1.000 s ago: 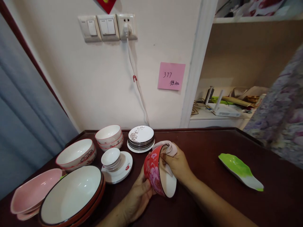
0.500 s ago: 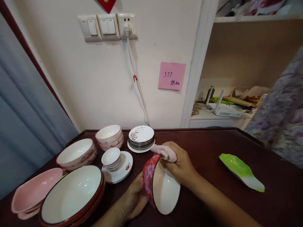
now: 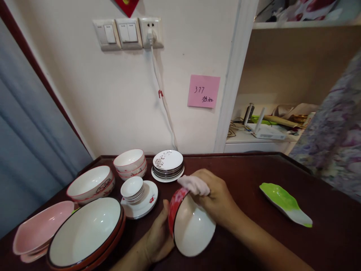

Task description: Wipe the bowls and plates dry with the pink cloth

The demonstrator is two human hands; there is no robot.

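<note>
Supporting: dark reddish-brown table (image 3: pixel 248 177).
Stack: large round brown-sided ceramic bowls (image 3: pixel 84 229), set at left; whether wiped cannot be told.
Held: red-floral white-lined ceramic bowl (image 3: pixel 194 229), tilted above the table.
Left hand (image 3: pixel 159 241): cupped against its outside.
Right hand (image 3: pixel 218 192): clamped on pale pink fabric cloth (image 3: pixel 194 184).
Cloth: pressed at the rim; wiping is judged partway done.

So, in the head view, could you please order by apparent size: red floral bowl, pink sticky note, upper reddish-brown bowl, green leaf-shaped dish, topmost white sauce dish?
1. Upper reddish-brown bowl
2. Red floral bowl
3. Green leaf-shaped dish and pink sticky note: too alike to rank
4. Topmost white sauce dish
</note>
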